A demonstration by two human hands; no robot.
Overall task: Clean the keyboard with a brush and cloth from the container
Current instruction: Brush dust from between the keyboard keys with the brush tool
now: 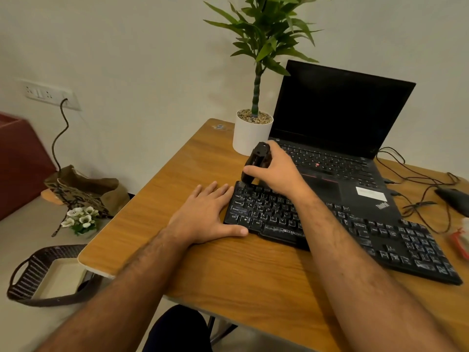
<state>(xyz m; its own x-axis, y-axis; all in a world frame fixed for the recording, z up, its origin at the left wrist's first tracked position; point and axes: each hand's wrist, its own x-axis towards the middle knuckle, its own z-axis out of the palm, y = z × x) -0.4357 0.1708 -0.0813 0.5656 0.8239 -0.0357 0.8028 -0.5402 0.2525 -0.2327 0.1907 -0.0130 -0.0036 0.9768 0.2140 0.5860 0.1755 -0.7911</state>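
A black keyboard [355, 232] lies slanted across the wooden table [198, 158], dusty with white smears on its keys. My right hand [276, 168] grips a black brush [256, 161] held upright, its lower end touching the keyboard's top left corner. My left hand [208, 214] rests flat on the table with fingers spread, its thumb and fingertips against the keyboard's left edge. A dark woven basket [33, 275] with a pale inside sits on the floor at the left, below the table's corner. No cloth is visible.
An open black laptop [340, 118] stands behind the keyboard. A potted plant [251, 133] in a white pot is at the back. Cables [418, 184] and a dark mouse [454, 199] lie at the right, with a red-and-white object [460, 240] at the edge.
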